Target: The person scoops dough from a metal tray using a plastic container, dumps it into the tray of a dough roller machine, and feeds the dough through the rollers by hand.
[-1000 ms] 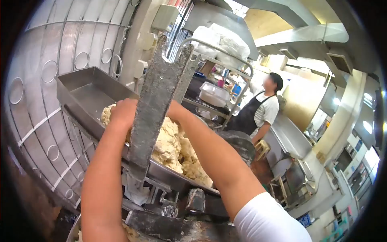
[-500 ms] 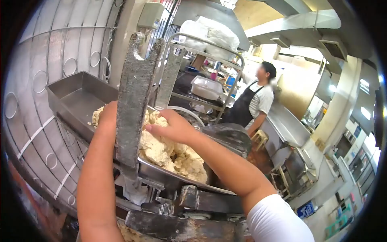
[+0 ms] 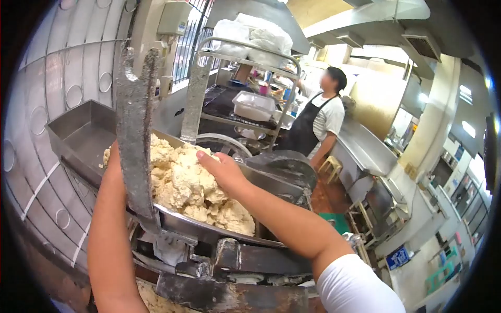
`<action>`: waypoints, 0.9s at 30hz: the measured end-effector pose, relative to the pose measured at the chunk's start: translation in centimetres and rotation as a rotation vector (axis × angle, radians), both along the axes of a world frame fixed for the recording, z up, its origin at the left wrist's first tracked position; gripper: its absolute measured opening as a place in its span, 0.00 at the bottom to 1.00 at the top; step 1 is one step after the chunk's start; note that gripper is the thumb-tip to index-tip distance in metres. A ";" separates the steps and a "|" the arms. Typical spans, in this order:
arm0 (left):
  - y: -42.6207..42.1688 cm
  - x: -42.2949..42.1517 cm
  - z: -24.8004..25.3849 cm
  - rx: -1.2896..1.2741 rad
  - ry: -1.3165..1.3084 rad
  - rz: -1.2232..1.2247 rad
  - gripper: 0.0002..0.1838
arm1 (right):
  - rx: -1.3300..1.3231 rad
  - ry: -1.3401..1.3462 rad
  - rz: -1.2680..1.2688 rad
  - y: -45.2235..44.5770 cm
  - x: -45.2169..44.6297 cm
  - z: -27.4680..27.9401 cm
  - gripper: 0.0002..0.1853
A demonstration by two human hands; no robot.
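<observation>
A large lumpy mass of pale dough (image 3: 182,182) sits in a metal trough (image 3: 209,226) in front of me. My right hand (image 3: 225,171) grips the dough's right side, thumb on top and the other fingers mostly hidden behind it. On the far left, my left hand (image 3: 114,156) reaches behind a worn metal upright (image 3: 134,130), by the dough's left end. Its fingers are hidden. A deep grey metal pan (image 3: 86,130) lies beyond my left hand, with crumbs of dough near its edge.
A wheeled rack (image 3: 245,57) holds white bags and a plastic tub (image 3: 254,106). Heavy machine parts (image 3: 235,295) stand below the trough. A person in a dark apron (image 3: 305,122) stands beyond, near a metal counter (image 3: 368,151). A wire-mesh wall (image 3: 57,68) borders the left.
The view has shifted, so the surroundings appear further left. My right hand has moved right relative to the trough, and more of the dough's top now shows between my hands.
</observation>
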State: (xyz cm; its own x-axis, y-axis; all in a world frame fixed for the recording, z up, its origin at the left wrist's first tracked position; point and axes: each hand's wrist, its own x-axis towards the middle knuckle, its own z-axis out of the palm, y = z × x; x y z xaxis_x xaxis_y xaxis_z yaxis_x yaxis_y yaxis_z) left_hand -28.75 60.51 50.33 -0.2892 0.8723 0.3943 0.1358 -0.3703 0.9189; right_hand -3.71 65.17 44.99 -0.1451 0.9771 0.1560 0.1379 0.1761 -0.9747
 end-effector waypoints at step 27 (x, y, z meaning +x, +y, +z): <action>1.2 -0.5 -0.2 0.046 -0.072 0.020 0.19 | 0.069 -0.456 0.046 -3.2 6.0 3.5 0.27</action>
State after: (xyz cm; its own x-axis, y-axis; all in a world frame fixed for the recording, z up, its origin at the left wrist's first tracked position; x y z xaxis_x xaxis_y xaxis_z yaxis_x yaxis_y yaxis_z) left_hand -29.26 61.69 50.13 -0.3357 0.8473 0.4117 0.0778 -0.4106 0.9085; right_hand 2.32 61.97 48.44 -0.2570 0.9576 0.1303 0.5400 0.2541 -0.8024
